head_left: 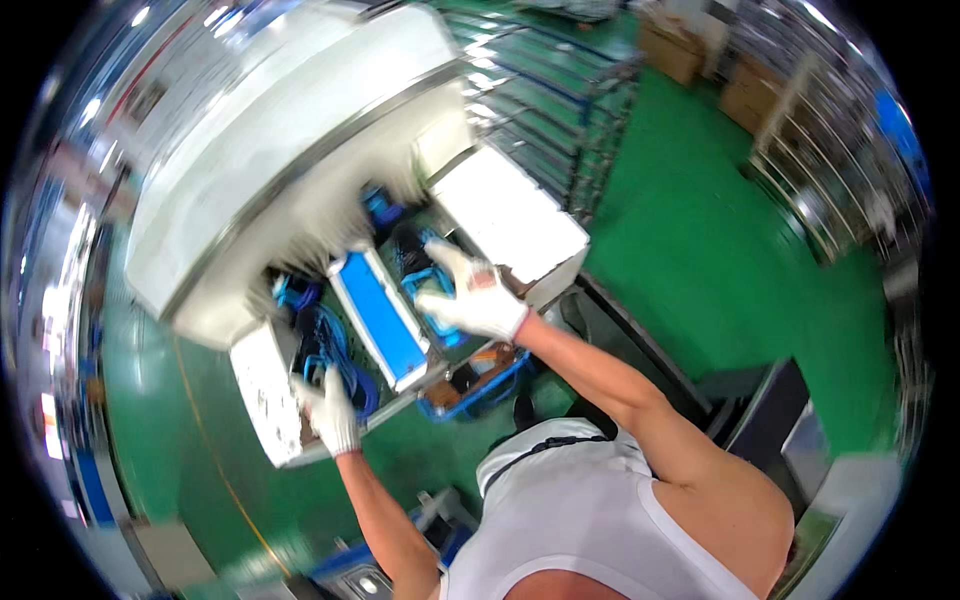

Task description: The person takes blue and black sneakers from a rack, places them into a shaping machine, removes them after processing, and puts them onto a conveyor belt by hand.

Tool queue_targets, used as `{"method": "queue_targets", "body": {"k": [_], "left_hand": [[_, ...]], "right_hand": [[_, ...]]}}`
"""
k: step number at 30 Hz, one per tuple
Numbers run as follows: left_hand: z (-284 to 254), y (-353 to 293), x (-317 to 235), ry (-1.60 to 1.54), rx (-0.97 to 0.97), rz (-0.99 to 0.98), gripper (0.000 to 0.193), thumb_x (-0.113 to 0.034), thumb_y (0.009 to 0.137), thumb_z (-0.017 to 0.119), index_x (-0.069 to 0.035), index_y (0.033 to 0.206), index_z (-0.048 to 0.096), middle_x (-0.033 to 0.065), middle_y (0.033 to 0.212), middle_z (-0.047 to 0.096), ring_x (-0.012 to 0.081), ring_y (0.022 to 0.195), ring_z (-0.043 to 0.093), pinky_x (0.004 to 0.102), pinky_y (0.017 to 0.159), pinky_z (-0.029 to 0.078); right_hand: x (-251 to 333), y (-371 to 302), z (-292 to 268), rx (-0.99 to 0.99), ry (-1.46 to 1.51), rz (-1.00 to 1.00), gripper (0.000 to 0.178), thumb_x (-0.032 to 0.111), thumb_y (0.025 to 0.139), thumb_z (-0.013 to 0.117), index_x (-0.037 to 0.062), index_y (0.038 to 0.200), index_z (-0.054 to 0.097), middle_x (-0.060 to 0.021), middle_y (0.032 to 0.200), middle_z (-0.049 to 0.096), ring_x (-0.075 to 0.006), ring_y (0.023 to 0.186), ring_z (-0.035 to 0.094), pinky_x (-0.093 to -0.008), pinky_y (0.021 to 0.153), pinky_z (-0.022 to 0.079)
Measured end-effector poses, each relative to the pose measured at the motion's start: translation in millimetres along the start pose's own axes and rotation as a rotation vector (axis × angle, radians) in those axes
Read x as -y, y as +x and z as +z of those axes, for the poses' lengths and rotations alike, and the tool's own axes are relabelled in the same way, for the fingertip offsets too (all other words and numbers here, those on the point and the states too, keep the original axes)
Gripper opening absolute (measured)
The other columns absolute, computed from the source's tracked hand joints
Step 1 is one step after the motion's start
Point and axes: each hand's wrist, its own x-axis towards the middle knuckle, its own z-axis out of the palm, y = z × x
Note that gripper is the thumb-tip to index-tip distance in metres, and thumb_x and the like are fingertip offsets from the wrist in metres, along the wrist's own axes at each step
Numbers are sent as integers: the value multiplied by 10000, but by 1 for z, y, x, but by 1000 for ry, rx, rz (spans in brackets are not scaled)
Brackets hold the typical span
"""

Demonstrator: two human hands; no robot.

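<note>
Two lanes of a white machine hold dark shoes with bright blue parts. My left hand, in a white glove, is at the near end of the left shoe, its thumb and fingers apart. Over the right shoe is my right hand, gloved too, fingers spread, covering part of it. Whether either hand touches its shoe cannot be made out. A flat blue strip in a white frame divides the lanes. Farther in, more blue-and-dark shoes sit beneath a bristle curtain.
White side panels flank the lanes. Under the machine's near edge stands a blue basket with brown and dark items. A metal rack is behind on the right; cartons and a wire trolley stand farther off on the green floor.
</note>
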Motion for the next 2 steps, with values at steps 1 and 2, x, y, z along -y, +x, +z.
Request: {"method": "queue_targets", "body": {"k": [1, 2], "left_hand": [[4, 8, 8, -160, 36, -27, 793, -179, 909, 702, 94, 1534, 297, 269, 1461, 507, 328, 1287, 551, 397, 1077, 438], [3, 17, 9, -423, 142, 79, 814, -137, 900, 714, 58, 1557, 276, 245, 1451, 522, 307, 1250, 575, 383, 1041, 471]], "right_hand": [[-12, -26, -6, -65, 149, -109, 848, 426, 851, 759, 11, 1514, 433, -222, 1536, 476, -433, 1440, 413, -461, 1217, 312], [-15, -26, -16, -133, 138, -94, 848, 426, 851, 759, 11, 1514, 433, -222, 1536, 476, -433, 1440, 413, -461, 1217, 312]]}}
